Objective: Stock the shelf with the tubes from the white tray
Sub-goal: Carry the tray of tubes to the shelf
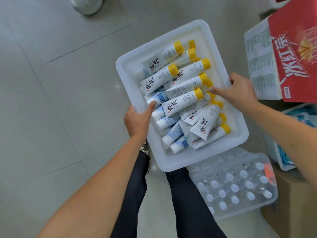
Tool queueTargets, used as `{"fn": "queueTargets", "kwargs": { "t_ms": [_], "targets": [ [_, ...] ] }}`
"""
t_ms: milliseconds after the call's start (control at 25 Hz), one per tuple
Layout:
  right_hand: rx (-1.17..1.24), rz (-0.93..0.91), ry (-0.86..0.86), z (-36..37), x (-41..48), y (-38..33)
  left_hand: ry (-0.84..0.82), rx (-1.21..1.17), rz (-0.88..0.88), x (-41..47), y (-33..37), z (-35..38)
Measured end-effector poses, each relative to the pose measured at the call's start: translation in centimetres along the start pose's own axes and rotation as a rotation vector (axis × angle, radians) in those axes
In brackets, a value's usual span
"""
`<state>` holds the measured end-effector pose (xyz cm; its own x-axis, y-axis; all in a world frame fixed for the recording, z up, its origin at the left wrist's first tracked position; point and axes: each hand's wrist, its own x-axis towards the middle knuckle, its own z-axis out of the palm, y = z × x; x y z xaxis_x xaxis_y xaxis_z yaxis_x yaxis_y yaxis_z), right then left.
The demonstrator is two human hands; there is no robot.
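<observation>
nearest the camera: two bare forearms and the legs [185, 203] in dark trousers, standing on the grey tiled floor [51, 83]. just right of the feet lay a shrink-wrapped pack of bottles [236, 188], white caps up.

left hand [137, 120] gripped the near-left rim of the white tray [173, 162], fingers under the edge as far as i could judge, thumb hooked over the rim and touching a blue-and-white tube [169, 121]. right hand [240, 91] gripped the far-right rim, thumb inside, pressed beside the yellow caps. neither hand held a tube. the tray was carried clear of the floor, one near corner overlapping the bottle pack in view.

contents: yellow-capped tubes [180, 102] heaped loosely in crossed layers, mostly on the right and far side; blue-and-white tubes along the left. none stood upright. all stock was in the tray.

beyond, on the right: a red carton [295, 54] close to the right hand. no shelf in view, so i judged the step to be carrying, with stocking not begun.

risks noted:
- the grips sat on opposite corners and the pile is loose; a tilt would slide the tubes to the low side, and the top ones could roll over the rim.
- the tray looks like light foam, so a hard squeeze at the rim might crack or flex it.
- the bottle pack by the feet is a trip point, and the carton could catch the right elbow or the tray edge on a turn.
- letting go with one hand to pick would leave the load on a single corner grip; setting it down first seems safer.
</observation>
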<state>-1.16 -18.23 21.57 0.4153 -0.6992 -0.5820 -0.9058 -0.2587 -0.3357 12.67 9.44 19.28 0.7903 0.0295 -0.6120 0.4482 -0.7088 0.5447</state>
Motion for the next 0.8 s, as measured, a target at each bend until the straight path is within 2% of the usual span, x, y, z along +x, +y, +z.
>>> {"fn": "queueTargets", "kwargs": {
  "t_ms": [200, 440, 560, 800],
  "targets": [
    [-0.023, -0.027, -0.037, -5.2, -10.7, -11.3, 0.101, 0.063, 0.028, -4.5, 5.8, -15.8],
    [-0.144, -0.188, -0.091, -12.9, -23.6, -26.2, 0.236, -0.002, 0.042, -12.6, 10.4, -34.9],
    [-0.147, -0.241, -0.075, -15.3, -28.5, -32.2, 0.307, -0.052, 0.018, -15.9, 11.0, -41.6],
    [-0.199, -0.496, -0.160, -17.0, -35.5, -40.8, 0.480, -0.177, -0.105, -21.8, 8.5, -50.8]
  ]
}}
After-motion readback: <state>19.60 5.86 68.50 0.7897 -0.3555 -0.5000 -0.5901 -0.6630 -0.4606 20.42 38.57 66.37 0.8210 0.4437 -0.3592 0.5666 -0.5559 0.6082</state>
